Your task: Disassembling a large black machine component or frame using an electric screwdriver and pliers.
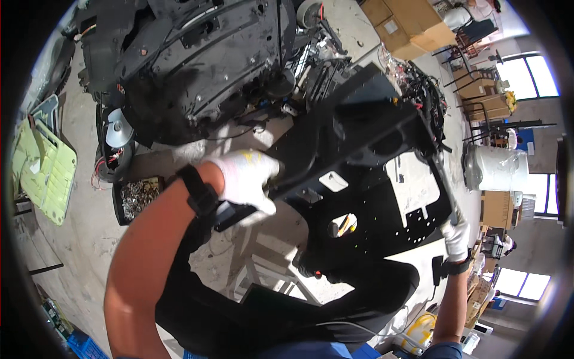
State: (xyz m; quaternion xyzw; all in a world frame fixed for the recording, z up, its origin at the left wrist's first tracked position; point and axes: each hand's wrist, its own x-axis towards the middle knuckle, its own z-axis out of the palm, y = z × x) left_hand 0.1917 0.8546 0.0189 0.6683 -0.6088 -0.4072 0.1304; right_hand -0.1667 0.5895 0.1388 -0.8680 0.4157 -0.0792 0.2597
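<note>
Panel [372,200] held up, not yet set down; left hand [244,178] and right hand [457,240] fingers clamped on opposite edges.

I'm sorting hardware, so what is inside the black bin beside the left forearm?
The black bin holds a heap of silvery metal pieces, too small to identify. Beneath the heap is covered, and the left forearm hides the bin's lower right corner.

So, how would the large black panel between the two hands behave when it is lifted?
The black panel is probably stiff: it shows no obvious sag between the left hand and right hand. Its uneven, bulky shape might make it tip.
</note>
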